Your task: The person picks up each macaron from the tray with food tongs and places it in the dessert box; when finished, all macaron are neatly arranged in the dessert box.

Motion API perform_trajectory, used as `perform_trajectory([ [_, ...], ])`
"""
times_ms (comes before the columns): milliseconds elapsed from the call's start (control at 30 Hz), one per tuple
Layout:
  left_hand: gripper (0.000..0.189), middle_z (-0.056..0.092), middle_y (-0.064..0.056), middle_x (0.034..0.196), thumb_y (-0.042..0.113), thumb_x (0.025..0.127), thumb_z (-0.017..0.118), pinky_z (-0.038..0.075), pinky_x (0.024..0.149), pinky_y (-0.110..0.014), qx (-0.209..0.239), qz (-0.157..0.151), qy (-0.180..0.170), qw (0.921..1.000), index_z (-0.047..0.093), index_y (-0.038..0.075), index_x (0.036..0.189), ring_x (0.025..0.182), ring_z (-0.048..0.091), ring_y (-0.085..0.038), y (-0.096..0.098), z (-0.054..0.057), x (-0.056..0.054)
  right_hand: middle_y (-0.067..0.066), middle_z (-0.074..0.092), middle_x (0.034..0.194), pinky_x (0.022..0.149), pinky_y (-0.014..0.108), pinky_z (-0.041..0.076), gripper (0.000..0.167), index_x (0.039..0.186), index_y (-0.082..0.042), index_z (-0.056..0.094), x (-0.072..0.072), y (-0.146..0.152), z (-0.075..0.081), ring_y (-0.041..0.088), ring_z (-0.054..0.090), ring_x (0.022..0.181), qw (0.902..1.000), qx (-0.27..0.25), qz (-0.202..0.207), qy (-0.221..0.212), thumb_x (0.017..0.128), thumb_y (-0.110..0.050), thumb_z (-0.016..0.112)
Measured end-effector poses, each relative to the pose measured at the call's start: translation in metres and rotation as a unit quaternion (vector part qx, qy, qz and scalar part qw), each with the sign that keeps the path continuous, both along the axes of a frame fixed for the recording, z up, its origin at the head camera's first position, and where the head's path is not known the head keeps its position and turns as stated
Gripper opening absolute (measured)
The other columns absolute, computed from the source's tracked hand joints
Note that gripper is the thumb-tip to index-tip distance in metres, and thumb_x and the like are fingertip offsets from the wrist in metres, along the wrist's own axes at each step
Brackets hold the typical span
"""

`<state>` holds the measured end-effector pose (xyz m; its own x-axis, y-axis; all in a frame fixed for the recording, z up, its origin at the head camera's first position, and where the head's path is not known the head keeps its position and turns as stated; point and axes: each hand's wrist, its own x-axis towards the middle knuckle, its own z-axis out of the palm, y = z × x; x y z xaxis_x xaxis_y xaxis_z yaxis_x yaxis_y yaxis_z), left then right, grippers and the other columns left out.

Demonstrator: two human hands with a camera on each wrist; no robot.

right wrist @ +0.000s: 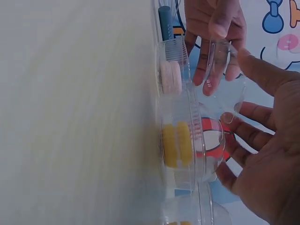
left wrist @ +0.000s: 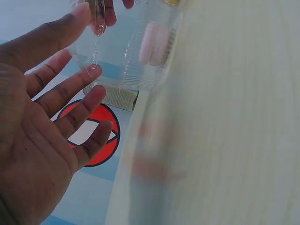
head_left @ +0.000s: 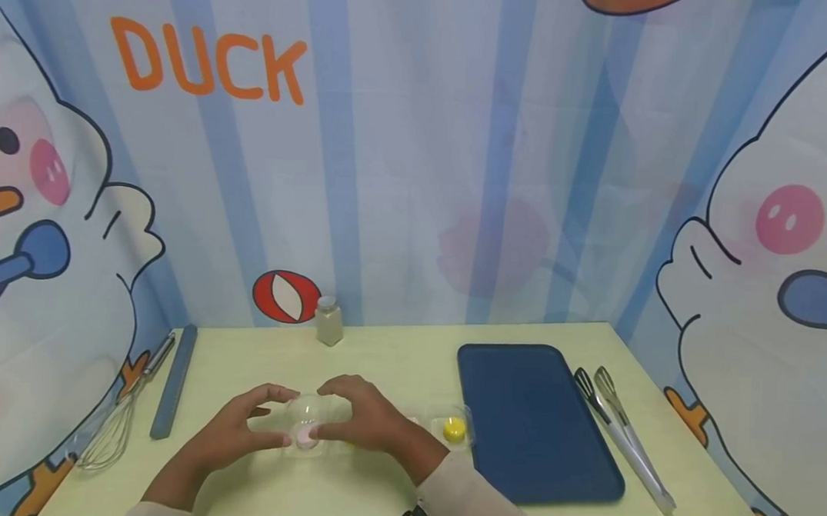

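Observation:
Between my two hands is a clear plastic domed lid (right wrist: 236, 89), held up on edge above a clear open box (right wrist: 173, 47). My left hand (head_left: 229, 431) pinches one side of it, thumb in front and fingertips behind. My right hand (head_left: 368, 418) grips the opposite side in the same way. A pink macaron (left wrist: 154, 43) stands in the open box beneath. Next to it, a lidded clear box holds a yellow macaron (right wrist: 177, 145), partly hidden by my right hand in the head view. Farther right, another clear box contains a yellow macaron (head_left: 454, 429).
A dark blue tray (head_left: 538, 425) lies on the right, with metal tongs (head_left: 627, 437) beyond it. On the left are a whisk (head_left: 118, 422) and a blue-grey bar (head_left: 175, 382). A small capped bottle (head_left: 329, 323) stands at the back against the duck-printed curtain (head_left: 418, 150).

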<state>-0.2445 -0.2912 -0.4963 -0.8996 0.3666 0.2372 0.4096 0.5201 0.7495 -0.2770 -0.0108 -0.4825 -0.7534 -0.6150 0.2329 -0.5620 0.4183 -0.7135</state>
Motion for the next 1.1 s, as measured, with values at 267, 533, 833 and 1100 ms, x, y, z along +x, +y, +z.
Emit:
perform_trajectory([
  [267, 0.06, 0.07, -0.008, 0.15, 0.025, 0.088, 0.093, 0.053, 0.11, -0.061, -0.005, 0.013, 0.001, 0.9999, 0.07, 0.016, 0.142, 0.134, 0.054, 0.01, -0.002, -0.006, 0.003, -0.005, 0.068, 0.145, 0.116, 0.052, 0.034, 0.059, 0.143, -0.019, 0.07, 0.008, -0.005, 0.0, 0.018, 0.045, 0.145, 0.9953, 0.077, -0.02, 0.055, 0.094, -0.047, 0.086],
  [533, 0.058, 0.071, -0.005, 0.15, 0.028, 0.087, 0.093, 0.049, 0.111, -0.066, -0.002, 0.028, -0.009, 0.9996, 0.072, 0.022, 0.14, 0.138, 0.054, 0.004, -0.003, -0.012, 0.007, -0.006, 0.069, 0.141, 0.111, 0.05, 0.034, 0.061, 0.143, -0.019, 0.071, 0.013, -0.009, -0.002, 0.02, 0.045, 0.145, 0.9911, 0.117, -0.04, 0.05, 0.092, -0.049, 0.087],
  [833, 0.06, 0.068, -0.009, 0.154, 0.029, 0.088, 0.092, 0.045, 0.112, -0.078, -0.002, 0.011, -0.02, 0.9997, 0.071, 0.018, 0.143, 0.142, 0.053, -0.001, -0.005, -0.02, 0.005, -0.008, 0.072, 0.136, 0.11, 0.054, 0.033, 0.06, 0.139, -0.019, 0.074, 0.014, -0.01, -0.006, 0.019, 0.048, 0.142, 0.9863, 0.14, -0.05, 0.07, 0.09, -0.05, 0.089],
  [1100, 0.062, 0.067, -0.011, 0.154, 0.029, 0.087, 0.093, 0.042, 0.115, -0.08, -0.003, 0.004, -0.028, 0.9996, 0.07, 0.017, 0.143, 0.143, 0.053, 0.0, -0.006, -0.022, 0.005, -0.009, 0.075, 0.137, 0.112, 0.06, 0.032, 0.059, 0.135, -0.018, 0.076, 0.015, -0.011, -0.007, 0.021, 0.05, 0.142, 0.9795, 0.166, -0.053, 0.101, 0.089, -0.052, 0.089],
])
